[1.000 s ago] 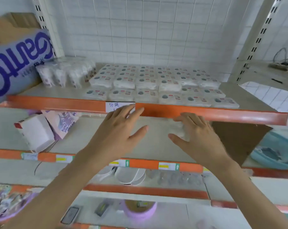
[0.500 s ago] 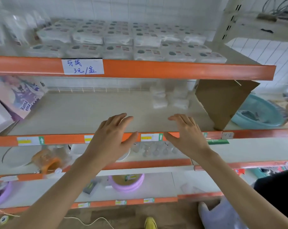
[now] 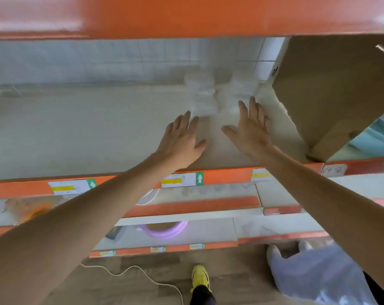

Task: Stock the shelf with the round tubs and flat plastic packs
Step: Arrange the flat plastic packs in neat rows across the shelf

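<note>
The left hand (image 3: 182,139) and right hand (image 3: 250,130) hover, fingers (image 3: 187,121) straight and empty, before blurred clear plastic packs (image 3: 205,95) at the beige shelf's (image 3: 76,133) back edge: likely light, slippery, best gripped by their sides.

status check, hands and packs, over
Left hand open, right hand open, both empty. Blurred white packs at back of shelf, just beyond hands. Cardboard box close on right.

Both arms have reached in past the front lip of the shelf (image 3: 76,133). The left grip (image 3: 182,139) and right grip (image 3: 250,130), earlier level with that lip, now spread flat-fingered over the board, with the blurred packs (image 3: 205,95) just beyond their fingertips. The orange beam (image 3: 186,16) above them now fills the top.
</note>
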A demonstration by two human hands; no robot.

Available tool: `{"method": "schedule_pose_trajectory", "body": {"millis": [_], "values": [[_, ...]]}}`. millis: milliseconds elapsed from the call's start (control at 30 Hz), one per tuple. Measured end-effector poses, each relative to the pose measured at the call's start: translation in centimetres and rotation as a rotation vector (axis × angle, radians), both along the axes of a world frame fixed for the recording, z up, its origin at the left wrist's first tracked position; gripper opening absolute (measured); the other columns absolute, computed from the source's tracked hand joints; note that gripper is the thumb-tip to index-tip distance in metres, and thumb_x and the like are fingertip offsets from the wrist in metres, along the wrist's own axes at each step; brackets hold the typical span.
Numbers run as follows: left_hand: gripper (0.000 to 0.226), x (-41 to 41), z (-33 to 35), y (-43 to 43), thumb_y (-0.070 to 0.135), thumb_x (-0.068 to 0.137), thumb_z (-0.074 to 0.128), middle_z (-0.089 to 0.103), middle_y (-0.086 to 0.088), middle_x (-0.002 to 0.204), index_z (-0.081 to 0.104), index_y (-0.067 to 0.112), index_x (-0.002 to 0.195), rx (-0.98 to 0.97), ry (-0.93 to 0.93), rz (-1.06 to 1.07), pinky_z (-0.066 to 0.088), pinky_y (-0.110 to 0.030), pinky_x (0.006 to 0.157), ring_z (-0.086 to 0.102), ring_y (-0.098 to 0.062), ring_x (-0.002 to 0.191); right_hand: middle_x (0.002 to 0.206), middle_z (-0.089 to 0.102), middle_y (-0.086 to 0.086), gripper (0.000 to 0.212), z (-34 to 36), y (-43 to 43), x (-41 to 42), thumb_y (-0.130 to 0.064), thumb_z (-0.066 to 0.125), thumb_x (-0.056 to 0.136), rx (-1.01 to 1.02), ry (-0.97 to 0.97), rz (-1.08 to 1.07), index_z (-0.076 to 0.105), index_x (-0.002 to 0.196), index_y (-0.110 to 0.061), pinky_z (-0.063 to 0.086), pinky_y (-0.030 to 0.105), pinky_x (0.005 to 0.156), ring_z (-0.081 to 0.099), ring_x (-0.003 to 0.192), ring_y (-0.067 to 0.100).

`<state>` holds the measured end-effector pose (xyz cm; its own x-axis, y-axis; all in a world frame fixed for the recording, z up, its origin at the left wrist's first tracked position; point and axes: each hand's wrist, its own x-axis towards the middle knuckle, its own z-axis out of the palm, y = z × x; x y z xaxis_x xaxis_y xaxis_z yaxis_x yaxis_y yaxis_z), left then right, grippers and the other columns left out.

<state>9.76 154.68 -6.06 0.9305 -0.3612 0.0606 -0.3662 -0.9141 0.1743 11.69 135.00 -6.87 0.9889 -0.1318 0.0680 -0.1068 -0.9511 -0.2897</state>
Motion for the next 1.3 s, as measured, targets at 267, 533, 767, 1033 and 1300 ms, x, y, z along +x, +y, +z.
{"method": "schedule_pose_trajectory", "body": {"millis": [267, 533, 767, 1033, 1300], "values": [[0.063, 7.5, -0.7, -3.7, 0.041, 0.104, 0.027, -0.006, -0.009, 0.165, 0.003, 0.018, 0.157, 0.057, 0.067, 0.005, 0.002, -0.042, 0.121, -0.006, -0.03, 0.151, 0.163, 0.019, 0.006, 0.062, -2.7, -1.4, 2.6, -0.04, 0.046, 0.097, -0.016, -0.171, 0.025, 0.03, 0.153, -0.018, 0.01, 0.038, 0.117, 0.013, 0.15, 0.024], [0.038, 5.2, -3.4, -0.1, 0.026, 0.094, 0.054, 0.051, -0.011, 0.137, 0.054, 0.009, 0.128, -0.244, -0.201, -0.049, 0.03, -0.041, 0.101, 0.042, -0.036, 0.127, 0.124, 0.051, 0.011, 0.041, -2.7, -1.8, 1.8, -0.043, 0.065, 0.085, -0.063, -0.406, 0.077, 0.058, 0.114, -0.015, 0.026, 0.036, 0.095, 0.042, 0.12, 0.031], [0.037, 2.3, -3.1, 3.5, 0.023, 0.085, 0.07, 0.058, -0.009, 0.126, 0.058, 0.008, 0.117, -0.263, -0.217, -0.022, 0.046, -0.046, 0.085, 0.05, -0.035, 0.117, 0.12, 0.055, 0.007, 0.045, -2.0, -1.5, 1.4, -0.04, 0.069, 0.088, 0.18, -0.229, 0.063, 0.051, 0.118, -0.011, 0.032, 0.036, 0.094, 0.043, 0.118, 0.031], [0.044, -1.1, -0.9, 7.0, 0.027, 0.084, 0.074, 0.058, -0.011, 0.119, 0.055, 0.009, 0.118, -0.234, -0.046, 0.085, 0.043, -0.046, 0.093, 0.044, -0.035, 0.119, 0.117, 0.056, 0.003, 0.049, 0.2, 1.5, -3.0, -0.041, 0.078, 0.079, 0.222, 0.013, 0.168, 0.051, 0.112, -0.018, 0.035, 0.037, 0.095, 0.047, 0.115, 0.027], [0.04, -7.1, 3.1, 12.4, 0.023, 0.08, 0.077, 0.062, -0.005, 0.117, 0.06, 0.009, 0.113, -0.234, -0.181, 0.023, 0.045, -0.045, 0.087, 0.049, -0.034, 0.115, 0.12, 0.062, -0.005, 0.057, 4.4, 6.0, -10.8, -0.052, 0.079, 0.075, 0.199, -0.117, 0.293, 0.058, 0.118, -0.021, 0.036, 0.028, 0.088, 0.053, 0.113, 0.019]]}}
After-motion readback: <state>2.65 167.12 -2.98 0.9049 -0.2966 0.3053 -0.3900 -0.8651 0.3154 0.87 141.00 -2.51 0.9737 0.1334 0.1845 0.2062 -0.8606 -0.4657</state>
